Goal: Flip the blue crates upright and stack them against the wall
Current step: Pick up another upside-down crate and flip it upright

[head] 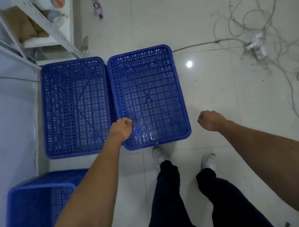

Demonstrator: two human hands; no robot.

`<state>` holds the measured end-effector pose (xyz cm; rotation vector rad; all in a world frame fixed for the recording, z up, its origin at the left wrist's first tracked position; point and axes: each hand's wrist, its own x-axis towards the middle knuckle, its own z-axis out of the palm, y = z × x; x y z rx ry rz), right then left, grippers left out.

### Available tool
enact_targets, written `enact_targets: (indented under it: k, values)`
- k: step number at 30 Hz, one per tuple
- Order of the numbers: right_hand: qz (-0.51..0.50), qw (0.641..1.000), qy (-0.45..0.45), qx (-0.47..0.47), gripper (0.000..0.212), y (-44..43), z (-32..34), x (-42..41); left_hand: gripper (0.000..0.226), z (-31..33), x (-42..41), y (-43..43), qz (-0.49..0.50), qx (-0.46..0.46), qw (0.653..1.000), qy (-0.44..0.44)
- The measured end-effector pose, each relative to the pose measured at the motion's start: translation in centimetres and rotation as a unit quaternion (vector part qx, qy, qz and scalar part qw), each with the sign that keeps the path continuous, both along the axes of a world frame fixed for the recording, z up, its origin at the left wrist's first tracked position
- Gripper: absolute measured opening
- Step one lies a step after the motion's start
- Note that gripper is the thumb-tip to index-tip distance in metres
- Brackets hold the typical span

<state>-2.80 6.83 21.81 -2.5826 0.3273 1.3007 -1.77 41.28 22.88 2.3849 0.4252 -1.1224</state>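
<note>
Blue perforated plastic is seen in three crates on the pale tiled floor (217,96). Two are laid side by side, touching along their long edges: the left crate (75,107) is set against the wall (1,111), and the right crate (148,96) is placed just in front of the person's white shoes (160,154). Their ribbed bases with diagonal braces appear to be turned upward, so both are judged to be upside down still. A third crate (39,215) is seen near the wall at the lower left, blurred; its orientation cannot be told.

The left hand (121,128) is held curled into a loose fist over the near-left corner of the right crate, with nothing gripped; whether the plastic is touched cannot be told. The right hand (210,120) is likewise closed and empty, held apart from the crate's right edge.

The step in hand is judged to be the reach for the right crate. For the next move, both long rims would need to be grasped and the crate turned over.

Metal shelving (42,26) is stood at the upper left, and tangled white cables (256,32) are strewn across the floor to the right.
</note>
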Motion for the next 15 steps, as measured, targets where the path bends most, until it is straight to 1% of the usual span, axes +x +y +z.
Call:
enact_targets:
  k: [4,8,11,13,15]
  values:
    - [0.011,1.0,-0.005,0.005,0.036,0.3,-7.7,3.2,0.046,-7.8,2.1,1.6,-0.03,0.05,0.998,0.01]
    - [-0.021,1.0,-0.004,0.012,0.048,0.5,-16.3,6.4,0.042,-15.8,4.1,1.8,0.002,0.078,0.997,0.0]
    - [-0.083,0.995,-0.048,0.012,0.05,0.4,-21.7,8.4,0.046,-20.8,4.4,0.9,0.02,0.105,0.994,-0.03]
    - [-0.085,0.993,-0.079,0.016,0.047,0.5,-23.8,9.1,0.052,-22.9,4.5,0.4,0.007,0.144,0.989,-0.037]
    - [-0.077,0.992,-0.098,0.026,0.045,0.5,-25.7,9.4,0.059,-24.8,4.3,0.4,0.006,0.144,0.989,-0.031]
